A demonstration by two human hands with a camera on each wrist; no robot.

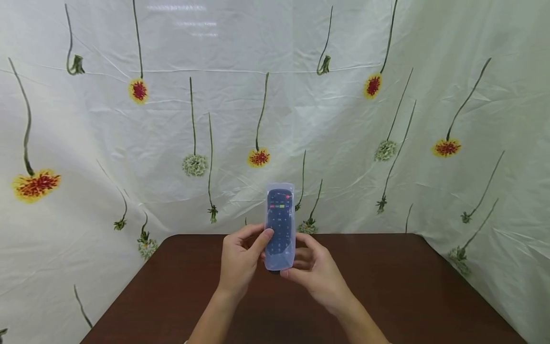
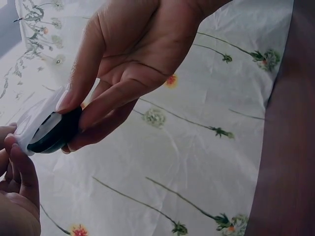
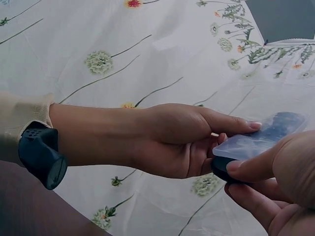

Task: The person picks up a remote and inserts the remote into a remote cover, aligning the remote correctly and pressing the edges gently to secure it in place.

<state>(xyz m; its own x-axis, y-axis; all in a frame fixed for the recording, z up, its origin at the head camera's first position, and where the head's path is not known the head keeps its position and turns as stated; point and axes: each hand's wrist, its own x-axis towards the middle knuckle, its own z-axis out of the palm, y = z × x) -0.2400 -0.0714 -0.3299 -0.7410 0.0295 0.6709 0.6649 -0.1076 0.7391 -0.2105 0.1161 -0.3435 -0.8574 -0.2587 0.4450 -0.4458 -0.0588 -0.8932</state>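
A dark remote control (image 1: 279, 224) with small coloured buttons stands upright inside a translucent sleeve-like cover (image 1: 280, 262). Its dark lower end (image 2: 60, 130) sticks out of the cover. My left hand (image 1: 240, 258) grips the left side, thumb laid over the front and fingers mostly hidden behind. At the lower right corner my right hand (image 1: 320, 272) pinches the bottom end, its other fingers curled behind. In the right wrist view the left thumb presses the cover (image 3: 256, 140), while the fingers of the right hand (image 3: 280, 182) hold the remote's protruding end.
Below the hands lies a dark brown table (image 1: 172, 291). A pale cloth (image 1: 232, 200) printed with flowers hangs behind and on both sides of it. A dark camera device (image 3: 44, 152) is strapped to the left wrist beside a beige sleeve (image 3: 24, 118).
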